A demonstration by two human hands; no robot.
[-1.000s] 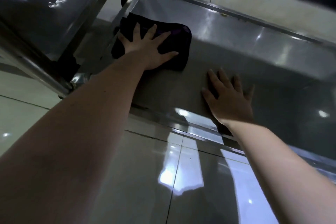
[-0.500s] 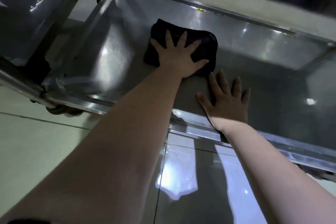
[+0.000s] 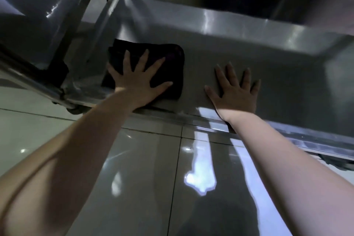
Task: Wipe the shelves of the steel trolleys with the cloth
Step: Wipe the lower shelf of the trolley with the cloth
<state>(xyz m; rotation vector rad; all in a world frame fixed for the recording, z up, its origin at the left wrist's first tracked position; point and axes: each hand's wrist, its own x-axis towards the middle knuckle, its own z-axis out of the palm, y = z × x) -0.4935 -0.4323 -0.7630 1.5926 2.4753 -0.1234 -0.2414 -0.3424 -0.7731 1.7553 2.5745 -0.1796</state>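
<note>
A dark folded cloth [image 3: 173,57] lies on the low steel trolley shelf [image 3: 249,48], near its left front corner. My left hand [image 3: 139,80] presses flat on the cloth with fingers spread. My right hand [image 3: 236,90] rests flat on the bare shelf to the right of the cloth, fingers straight and spread, its wrist over the shelf's front rim [image 3: 306,138].
A second steel trolley [image 3: 28,25] stands close on the left, its frame beside the shelf's left edge. A caster [image 3: 75,110] shows under the front left corner. Glossy floor tiles [image 3: 145,178] fill the foreground. The shelf stretches away to the right.
My left hand slid the cloth from the left end to mid-shelf, then back toward the left front corner. My right hand stayed flat on the shelf. The view has shifted.
</note>
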